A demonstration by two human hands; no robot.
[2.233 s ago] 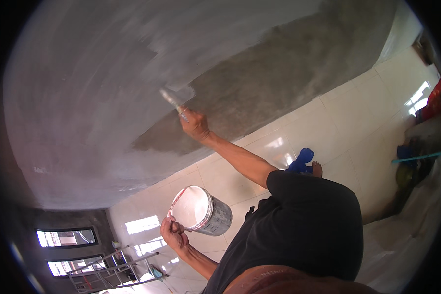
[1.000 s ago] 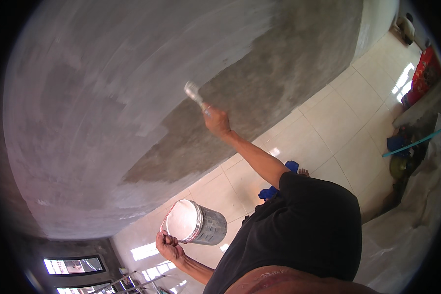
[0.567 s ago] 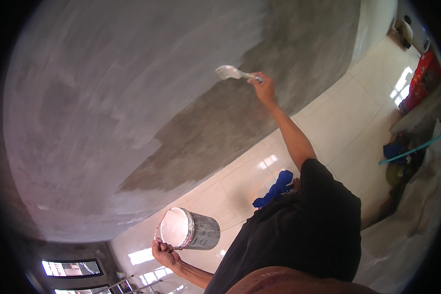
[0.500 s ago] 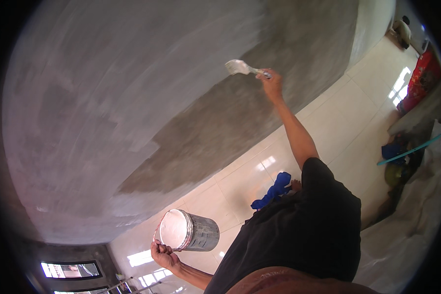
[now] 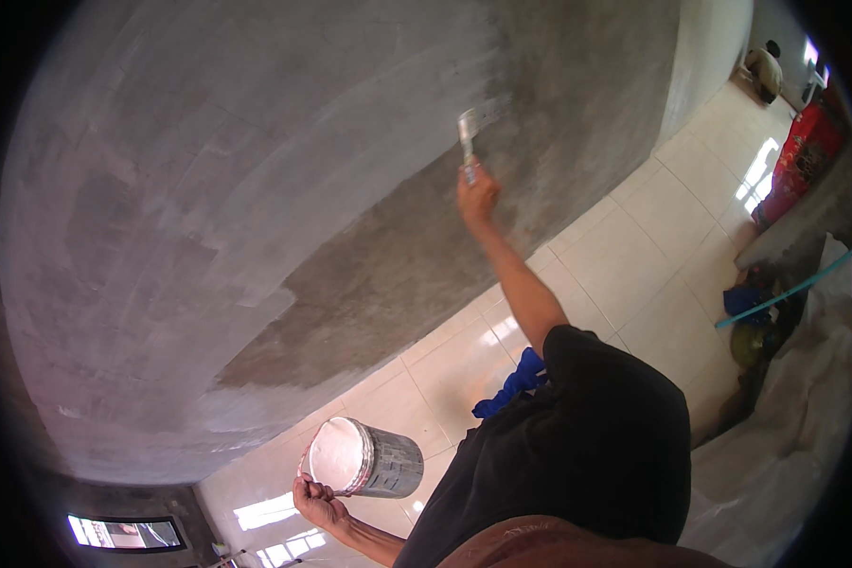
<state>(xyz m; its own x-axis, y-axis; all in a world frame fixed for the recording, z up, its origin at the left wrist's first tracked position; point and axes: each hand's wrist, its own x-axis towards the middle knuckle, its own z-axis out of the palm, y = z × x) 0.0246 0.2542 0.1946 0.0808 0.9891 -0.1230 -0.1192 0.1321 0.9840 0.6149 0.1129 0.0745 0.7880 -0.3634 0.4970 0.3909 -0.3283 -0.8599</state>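
My right hand (image 5: 479, 196) is closed round the handle of a paintbrush (image 5: 468, 137). Its pale, paint-covered bristles point up at the grey wall (image 5: 379, 256), by the border between the lighter coated area and a darker bare patch. Whether the bristle tips touch the wall I cannot tell. At the lower left, my left hand (image 5: 321, 504) grips the wire handle of a paint bucket (image 5: 395, 463). The bucket hangs tilted, with whitish paint showing at its mouth.
Glossy cream tiles (image 5: 648, 237) cover the floor along the wall. Blue cloth (image 5: 511, 386) shows beside my shorts. To the right lie a red patterned cloth (image 5: 797, 166), a teal stick (image 5: 786, 296) and pale sheeting (image 5: 767, 454). Another person (image 5: 765, 71) crouches at the far right.
My right hand has swung left, and the brush has turned from pointing left to pointing upward. The left hand and bucket have sunk slightly in view.
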